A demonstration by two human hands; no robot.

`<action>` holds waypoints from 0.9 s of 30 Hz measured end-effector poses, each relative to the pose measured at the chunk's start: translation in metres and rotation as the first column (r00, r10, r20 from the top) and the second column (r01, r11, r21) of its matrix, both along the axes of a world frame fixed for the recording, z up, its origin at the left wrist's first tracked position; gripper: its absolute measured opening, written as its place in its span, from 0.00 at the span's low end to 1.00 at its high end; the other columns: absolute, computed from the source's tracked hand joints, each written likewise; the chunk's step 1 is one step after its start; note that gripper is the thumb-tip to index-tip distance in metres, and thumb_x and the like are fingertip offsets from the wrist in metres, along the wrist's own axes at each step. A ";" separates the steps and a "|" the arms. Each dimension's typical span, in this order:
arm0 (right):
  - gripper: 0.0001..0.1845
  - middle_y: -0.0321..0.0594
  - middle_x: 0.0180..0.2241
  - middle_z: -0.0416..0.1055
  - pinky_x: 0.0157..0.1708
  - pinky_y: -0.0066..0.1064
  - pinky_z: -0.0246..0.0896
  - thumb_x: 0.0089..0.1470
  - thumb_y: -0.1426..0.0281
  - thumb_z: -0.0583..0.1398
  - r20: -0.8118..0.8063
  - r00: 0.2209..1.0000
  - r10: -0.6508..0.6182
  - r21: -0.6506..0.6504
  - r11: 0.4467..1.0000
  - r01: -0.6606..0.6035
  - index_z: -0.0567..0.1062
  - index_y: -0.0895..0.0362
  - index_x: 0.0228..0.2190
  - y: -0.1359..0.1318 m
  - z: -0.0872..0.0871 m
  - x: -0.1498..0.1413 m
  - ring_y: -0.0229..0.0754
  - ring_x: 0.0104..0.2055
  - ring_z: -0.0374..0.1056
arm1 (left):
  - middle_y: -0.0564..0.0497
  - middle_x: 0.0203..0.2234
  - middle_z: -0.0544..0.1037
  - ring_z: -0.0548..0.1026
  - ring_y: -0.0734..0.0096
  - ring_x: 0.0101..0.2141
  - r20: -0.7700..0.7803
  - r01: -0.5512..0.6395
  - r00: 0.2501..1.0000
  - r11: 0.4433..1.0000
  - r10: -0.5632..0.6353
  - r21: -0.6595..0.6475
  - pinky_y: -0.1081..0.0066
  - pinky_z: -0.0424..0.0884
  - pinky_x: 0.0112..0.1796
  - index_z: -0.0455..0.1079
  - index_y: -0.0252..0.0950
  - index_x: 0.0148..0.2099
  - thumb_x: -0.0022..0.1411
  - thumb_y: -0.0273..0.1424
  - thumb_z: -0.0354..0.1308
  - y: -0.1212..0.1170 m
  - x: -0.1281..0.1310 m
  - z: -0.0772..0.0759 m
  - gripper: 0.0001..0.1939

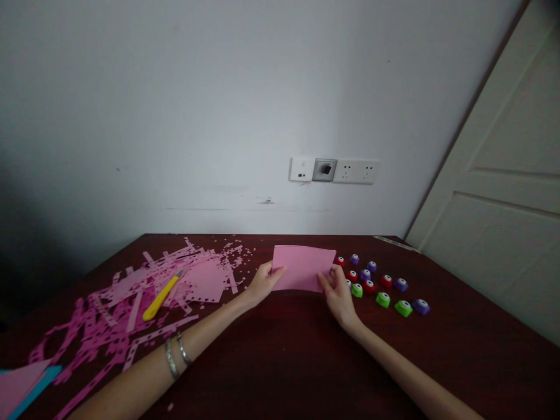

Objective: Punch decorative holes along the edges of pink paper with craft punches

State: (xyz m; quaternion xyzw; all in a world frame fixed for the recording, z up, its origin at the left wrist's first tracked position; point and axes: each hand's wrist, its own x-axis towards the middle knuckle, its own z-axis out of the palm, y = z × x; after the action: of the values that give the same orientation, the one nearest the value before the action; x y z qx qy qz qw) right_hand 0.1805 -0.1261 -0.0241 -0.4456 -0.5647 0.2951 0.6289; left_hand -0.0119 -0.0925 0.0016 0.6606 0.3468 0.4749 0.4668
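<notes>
A pink sheet of paper (303,266) is held up above the middle of the table, its upper edge doubled as if there were more than one layer. My left hand (263,282) pinches its left edge, thumb on the near face. On the opposite side, my right hand (338,293) grips the lower right corner in the same way. Just beyond my right hand stand several small craft punches in red, purple and green, among them a green punch (403,308) and a purple punch (421,307). Fingers behind the paper are hidden.
Punched pink paper scraps (109,326) are heaped on the left of the dark red table (280,373), with a yellow craft knife (161,297) on top. Pink and blue sheets (26,388) lie at the near left corner. A wall with sockets (356,171) rises behind.
</notes>
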 end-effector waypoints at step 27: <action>0.10 0.36 0.26 0.67 0.32 0.31 0.62 0.51 0.61 0.56 0.259 0.965 -0.027 -0.063 0.997 0.045 0.66 0.55 0.27 -0.005 0.003 0.013 0.42 0.30 0.65 | 0.48 0.34 0.73 0.70 0.67 0.37 -0.144 -0.131 0.978 0.980 0.153 0.151 0.67 0.66 0.40 0.67 0.33 0.38 0.53 0.26 0.47 -0.007 -0.003 0.005 0.11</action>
State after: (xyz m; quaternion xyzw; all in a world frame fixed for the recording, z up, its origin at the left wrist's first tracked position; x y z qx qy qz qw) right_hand 0.1936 -0.1314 -0.0208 -0.5117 -0.6232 0.2420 0.5397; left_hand -0.0147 -0.0997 0.0067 0.7003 0.3941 0.4773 0.3556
